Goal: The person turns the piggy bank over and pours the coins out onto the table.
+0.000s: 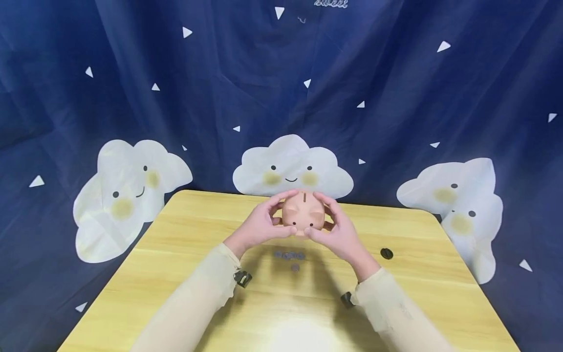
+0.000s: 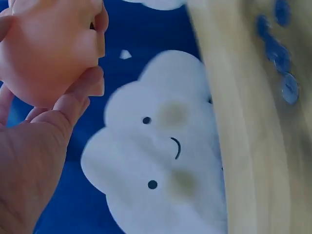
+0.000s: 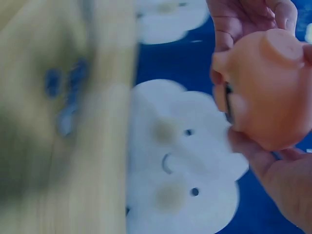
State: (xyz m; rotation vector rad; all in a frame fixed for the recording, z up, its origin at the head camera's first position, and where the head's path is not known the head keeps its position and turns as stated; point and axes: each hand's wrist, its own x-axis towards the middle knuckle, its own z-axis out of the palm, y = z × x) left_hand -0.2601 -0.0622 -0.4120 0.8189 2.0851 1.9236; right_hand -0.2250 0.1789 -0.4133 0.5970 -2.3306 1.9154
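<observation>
A pink piggy bank (image 1: 303, 214) with a coin slot on top is held up above the wooden table (image 1: 184, 254), facing me. My left hand (image 1: 263, 224) grips its left side, fingers curled round it. My right hand (image 1: 338, 230) grips its right side the same way. Several coins (image 1: 290, 257) lie on the table just below the bank. In the left wrist view the piggy bank (image 2: 48, 48) sits against my fingers (image 2: 78, 97), and the coins (image 2: 280, 53) show blurred. In the right wrist view the piggy bank (image 3: 265, 87) rests between both hands.
A small dark round object (image 1: 386, 253) lies on the table to the right of my hands. A blue curtain with white cloud faces (image 1: 292, 168) hangs behind the table. The table's near part has a bright glare patch (image 1: 303, 335).
</observation>
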